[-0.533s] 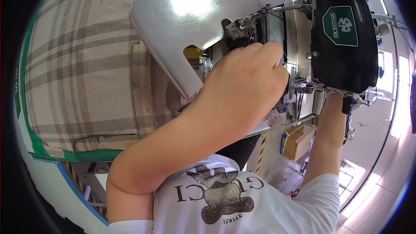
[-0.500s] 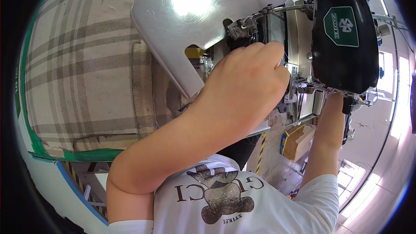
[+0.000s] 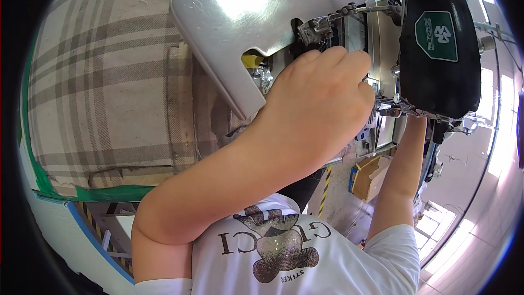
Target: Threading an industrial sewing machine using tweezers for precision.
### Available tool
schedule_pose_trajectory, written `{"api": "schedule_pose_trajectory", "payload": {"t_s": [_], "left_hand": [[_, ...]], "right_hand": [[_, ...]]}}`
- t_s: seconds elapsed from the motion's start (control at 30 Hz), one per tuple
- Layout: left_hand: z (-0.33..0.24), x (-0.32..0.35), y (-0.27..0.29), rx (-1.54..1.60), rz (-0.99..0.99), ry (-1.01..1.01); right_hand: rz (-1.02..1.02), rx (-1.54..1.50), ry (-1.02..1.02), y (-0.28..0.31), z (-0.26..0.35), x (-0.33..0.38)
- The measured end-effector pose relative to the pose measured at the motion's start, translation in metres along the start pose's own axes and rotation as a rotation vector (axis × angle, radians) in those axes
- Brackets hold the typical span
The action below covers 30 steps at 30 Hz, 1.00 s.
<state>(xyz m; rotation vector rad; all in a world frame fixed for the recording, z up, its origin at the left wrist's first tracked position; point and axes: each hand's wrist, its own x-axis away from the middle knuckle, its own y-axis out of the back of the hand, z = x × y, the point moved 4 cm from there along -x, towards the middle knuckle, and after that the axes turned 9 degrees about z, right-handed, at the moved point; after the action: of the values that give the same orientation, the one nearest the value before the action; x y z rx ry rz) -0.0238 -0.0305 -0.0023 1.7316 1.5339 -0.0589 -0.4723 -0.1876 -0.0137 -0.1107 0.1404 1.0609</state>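
Observation:
My left hand (image 3: 327,93) is curled into a closed fist over the working area of an industrial sewing machine (image 3: 415,84), back of the hand upward. Its fingertips are turned under, so whatever they grip or press is hidden. Just beyond the knuckles sits a small metal clamp-like part (image 3: 316,31) on a jointed rod. A shiny metal plate (image 3: 204,35) with cut-outs lies left of this hand. My right forearm (image 3: 401,164) reaches up behind the black machine head, which hides the right hand.
Plaid cloth (image 3: 125,87) covers the padded surface on the left, edged with green tape (image 3: 114,193). Below the machine, an open cardboard box (image 3: 373,177) stands near yellow-black floor striping (image 3: 326,188). Thin metal rods and fittings jut from the machine head.
The view has shifted slightly, so the machine sits a little farther right and lower. My left hand has moved slightly right, still curled. My right forearm stays behind the machine head.

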Motion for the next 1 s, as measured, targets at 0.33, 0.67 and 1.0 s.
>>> {"api": "schedule_pose_trajectory", "payload": {"t_s": [0.33, 0.67, 1.0], "left_hand": [[0.003, 0.001, -0.003, 0.071, 0.022, 0.018], [0.004, 0.002, -0.005, 0.125, 0.148, 0.116], [0.008, 0.001, -0.004, 0.227, -0.001, 0.169]], "right_hand": [[0.0, 0.003, 0.024, -0.003, 0.008, -0.004], [0.004, 0.009, -0.012, 0.045, -0.007, -0.003], [0.393, -0.16, 0.155, 0.078, 0.094, 0.239]]}}
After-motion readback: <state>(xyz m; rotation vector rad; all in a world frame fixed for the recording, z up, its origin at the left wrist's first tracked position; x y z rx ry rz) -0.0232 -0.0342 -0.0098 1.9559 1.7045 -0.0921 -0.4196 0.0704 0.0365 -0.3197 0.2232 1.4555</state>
